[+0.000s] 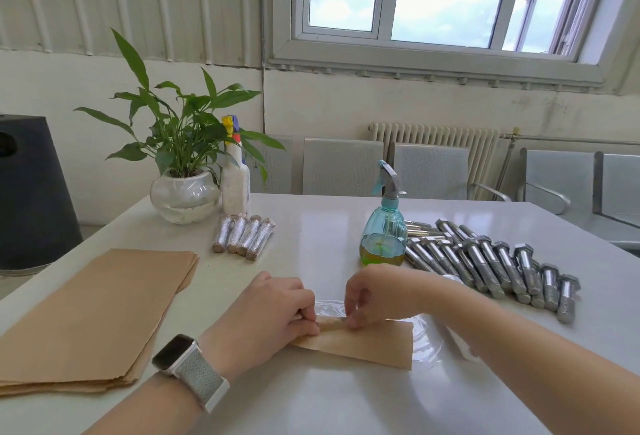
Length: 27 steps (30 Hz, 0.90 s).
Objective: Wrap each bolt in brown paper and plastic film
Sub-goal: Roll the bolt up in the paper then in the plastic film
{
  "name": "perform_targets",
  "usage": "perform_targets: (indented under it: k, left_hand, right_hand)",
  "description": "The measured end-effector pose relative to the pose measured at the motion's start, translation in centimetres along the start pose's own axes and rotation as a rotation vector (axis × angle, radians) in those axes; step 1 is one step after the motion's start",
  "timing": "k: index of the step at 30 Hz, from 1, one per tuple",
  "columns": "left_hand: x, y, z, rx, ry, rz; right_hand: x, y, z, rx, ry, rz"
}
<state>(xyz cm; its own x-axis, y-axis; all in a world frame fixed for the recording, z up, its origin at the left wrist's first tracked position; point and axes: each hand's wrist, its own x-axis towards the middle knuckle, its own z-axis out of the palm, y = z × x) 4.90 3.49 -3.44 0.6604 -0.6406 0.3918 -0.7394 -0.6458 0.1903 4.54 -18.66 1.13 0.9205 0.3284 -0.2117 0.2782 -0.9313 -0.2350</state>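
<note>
Paper lies on the table just nearer than the spray bottle, over clear film. Left hand and right hand both curl over its far edge, fingertips pinching the rolled fold. Judging by the heap of bolts right of the bottle, the load is heavy, stiff and slick, while paper and film are light and limp; hold at the roll's two ends. Wrapped bolts lie left of the bottle. The bolt inside the roll is hidden, and the film's outline is hard to trace.
</note>
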Motion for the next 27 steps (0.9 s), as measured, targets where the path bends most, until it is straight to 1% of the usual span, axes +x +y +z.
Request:
perform_targets:
  k: [3, 9, 14, 18, 20, 22, 25, 27]
  left_hand:
    - [0.2, -0.2, -0.3, -0.037, -0.041, -0.011]
    - [0.7, -0.2, -0.3, -0.024, -0.091, -0.016]
    - [0.6, 0.2, -0.3, 0.043, -0.067, -0.01]
    - [0.0, -0.2, -1.0, -0.096, -0.088, -0.059]
    - [-0.3, -0.5, -1.3, -0.128, -0.098, -0.095]
    - [-0.4, -0.5, -1.3, -0.14, -0.095, -0.107]
    - [-0.4, -0.2, -0.9, -0.055, -0.046, -0.058]
    - [-0.4, 0.2, -0.5, 0.038, 0.026, -0.018]
  right_hand:
    - [0.7, -0.3, -0.5, -0.005, -0.153, 0.018]
    - [1.4, -1.1, -0.6, -0.128, -0.214, 0.005]
    - [1.5, -1.7, -1.3, -0.232, -0.172, -0.011]
    - [1.4, -2.5, -1.7, -0.255, -0.125, 0.01]
    - [1.3, -3.0, -2.1, -0.253, -0.082, 0.001]
    - [1.1, -3.5, -2.2, -0.301, -0.08, -0.021]
    - [0.6, -3.9, -1.6, -0.376, -0.079, -0.049]
    - [0.1, -3.9, -1.1, -0.407, -0.028, -0.059]
